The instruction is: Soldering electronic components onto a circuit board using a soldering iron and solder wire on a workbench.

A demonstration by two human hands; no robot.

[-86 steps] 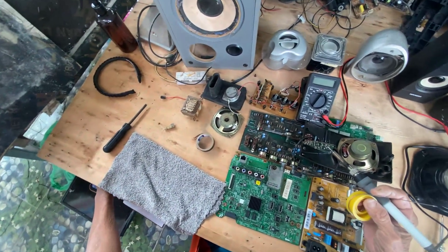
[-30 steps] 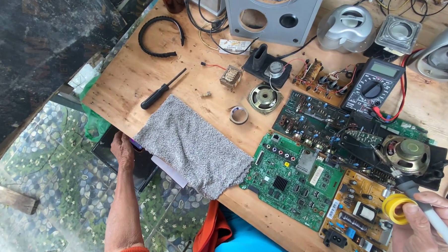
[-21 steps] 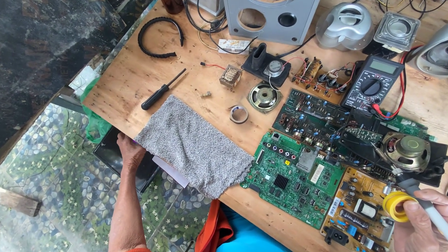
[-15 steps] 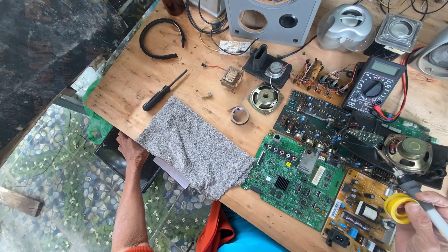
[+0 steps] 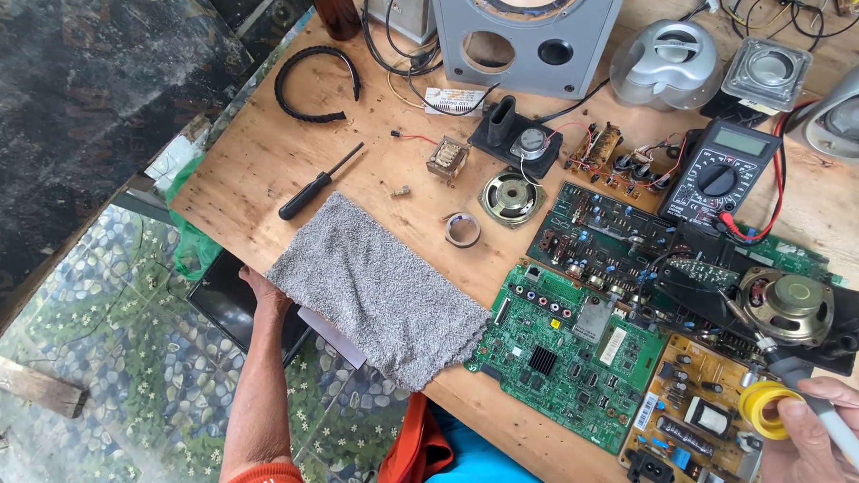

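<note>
Grey speckled towel (image 5: 379,288), green circuit board (image 5: 571,356), yellow-collared soldering iron (image 5: 807,409), black screwdriver (image 5: 318,183).

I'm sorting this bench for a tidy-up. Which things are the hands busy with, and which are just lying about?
In hand:
right hand holding soldering iron
yellow solder reel
tan circuit board
left hand at dark tray below the table edge

Lying about:
grey towel
screwdriver
multimeter
grey speaker box
</note>
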